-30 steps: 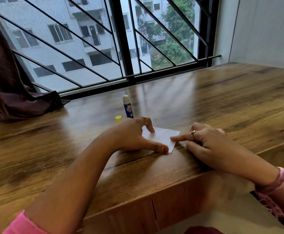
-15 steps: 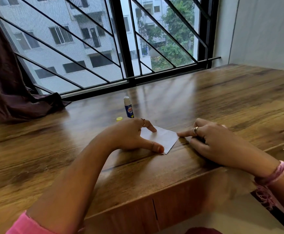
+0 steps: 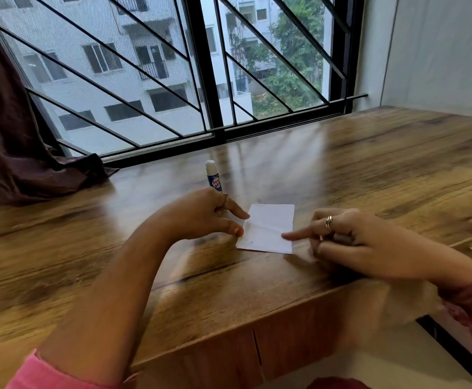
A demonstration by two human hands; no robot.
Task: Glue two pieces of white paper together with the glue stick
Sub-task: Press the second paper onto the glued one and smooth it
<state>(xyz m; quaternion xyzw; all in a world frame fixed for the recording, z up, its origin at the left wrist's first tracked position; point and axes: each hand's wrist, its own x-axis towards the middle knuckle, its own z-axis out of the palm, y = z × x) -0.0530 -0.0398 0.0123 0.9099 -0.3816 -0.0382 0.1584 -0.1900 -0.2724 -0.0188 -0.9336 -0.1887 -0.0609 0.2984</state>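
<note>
Since half a second ago your left hand (image 3: 201,214) has slid off the white paper (image 3: 267,228), which now shows almost whole, flat on the wooden bench (image 3: 369,175). Its thumb and forefinger touch the paper's left edge, fingers loosely extended, grasping nothing. Your right hand (image 3: 350,240) presses its straight forefinger on the paper's right edge, other fingers curled. Behind your left hand stands the uncapped glue stick (image 3: 213,178), near the window (image 3: 173,80)

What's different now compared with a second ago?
The left hand has slid back to the white paper's left edge, uncovering it; the right hand's forefinger now presses its right side. The paper looks turned squarer. The glue stick stayed upright, uncapped.
</note>
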